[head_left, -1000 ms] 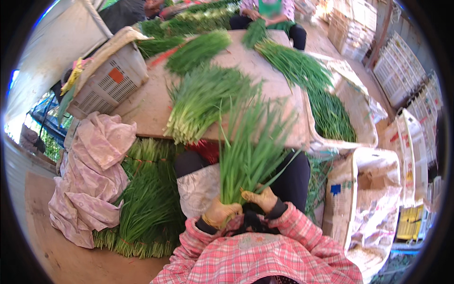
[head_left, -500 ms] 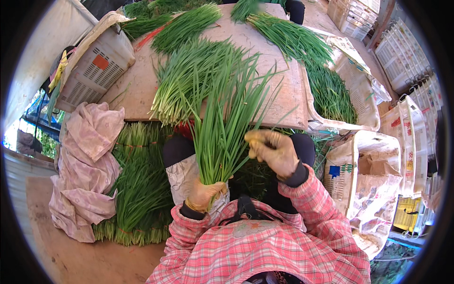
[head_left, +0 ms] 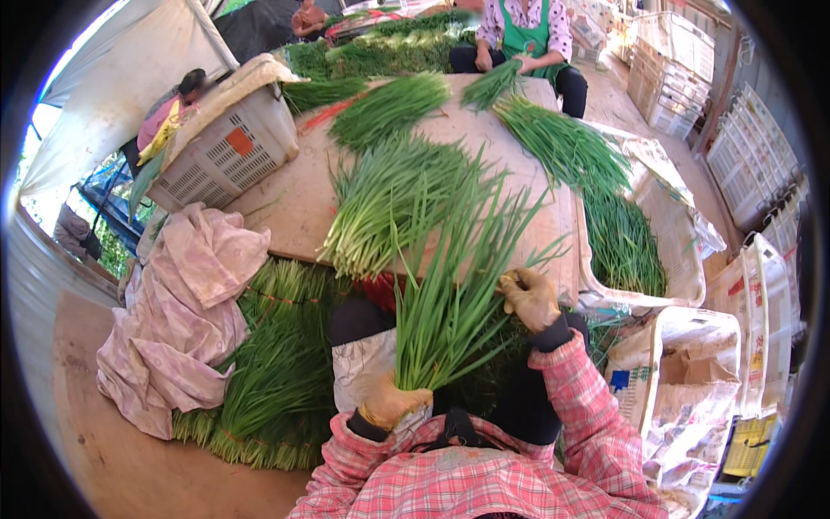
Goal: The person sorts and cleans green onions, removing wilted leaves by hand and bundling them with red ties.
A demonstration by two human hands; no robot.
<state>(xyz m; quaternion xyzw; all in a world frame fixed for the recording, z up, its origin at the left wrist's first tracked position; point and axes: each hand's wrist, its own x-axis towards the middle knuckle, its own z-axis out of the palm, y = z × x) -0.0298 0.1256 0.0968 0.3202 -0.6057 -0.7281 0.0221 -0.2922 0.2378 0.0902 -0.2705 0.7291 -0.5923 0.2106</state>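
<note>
My left hand (head_left: 393,403), gloved, is closed around the base of a bunch of green chives (head_left: 445,324), whose leaves fan upward over my lap. At the right side of these leaves is my gloved right hand (head_left: 529,298), its fingers curled together in a pinch; whatever is between them is too small to make out. Just beyond the bunch, a loose pile of chives (head_left: 393,195) lies on the board table (head_left: 298,221), pale stem ends toward me. Tied bundles of chives (head_left: 277,372) lie to the left of my legs.
A crumpled pinkish cloth (head_left: 186,316) partly covers the bundles. A white crate (head_left: 229,143) stands at the table's left. On the right are a crate of chives (head_left: 627,233) and a lined crate (head_left: 683,381). Across the table, a person in a green apron (head_left: 526,39) handles chives.
The view has tilted up, showing more of the far side and the person there. My left hand keeps its hold on the chives; my right hand stays beside the leaves, fingers still pinched.
</note>
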